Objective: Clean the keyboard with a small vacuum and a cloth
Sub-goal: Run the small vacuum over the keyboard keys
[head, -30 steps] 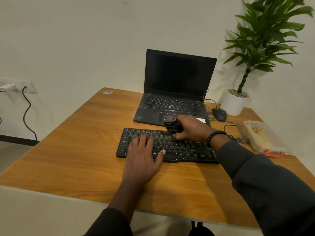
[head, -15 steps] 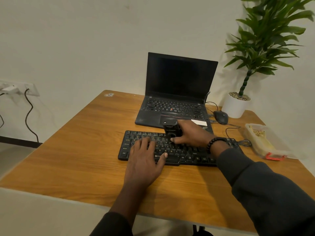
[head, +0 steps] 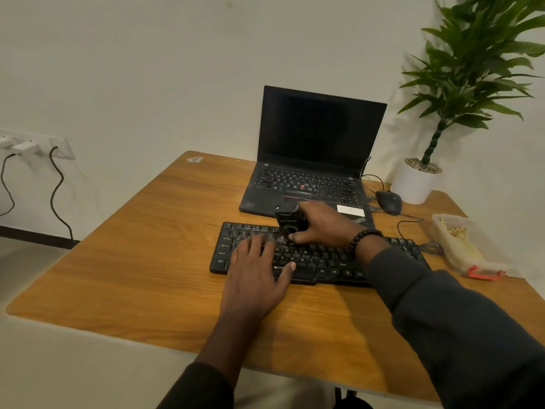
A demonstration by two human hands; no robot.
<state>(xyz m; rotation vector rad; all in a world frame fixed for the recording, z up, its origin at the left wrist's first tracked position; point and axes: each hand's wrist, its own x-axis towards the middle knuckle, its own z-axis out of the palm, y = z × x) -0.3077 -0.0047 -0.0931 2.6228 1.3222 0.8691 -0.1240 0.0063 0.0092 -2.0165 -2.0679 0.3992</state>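
A black keyboard [head: 321, 261] lies across the middle of the wooden table [head: 147, 255]. My right hand [head: 324, 224] grips a small black vacuum [head: 287, 221] that stands upright on the keyboard's upper rows, left of centre. My left hand [head: 256, 270] lies flat on the keyboard's left half, fingers straight and spread, thumb on the front edge. No cloth is in view.
An open black laptop [head: 312, 160] sits just behind the keyboard. A black mouse [head: 389, 202] and its cable lie to the right, beside a white plant pot [head: 415, 184]. A clear plastic box [head: 466, 246] sits at the right edge. Wall sockets with cables [head: 56, 178] hang at far left.
My right hand has slid the vacuum slightly left along the upper key rows. My left hand has stayed flat on the keyboard. The view has shifted a little.
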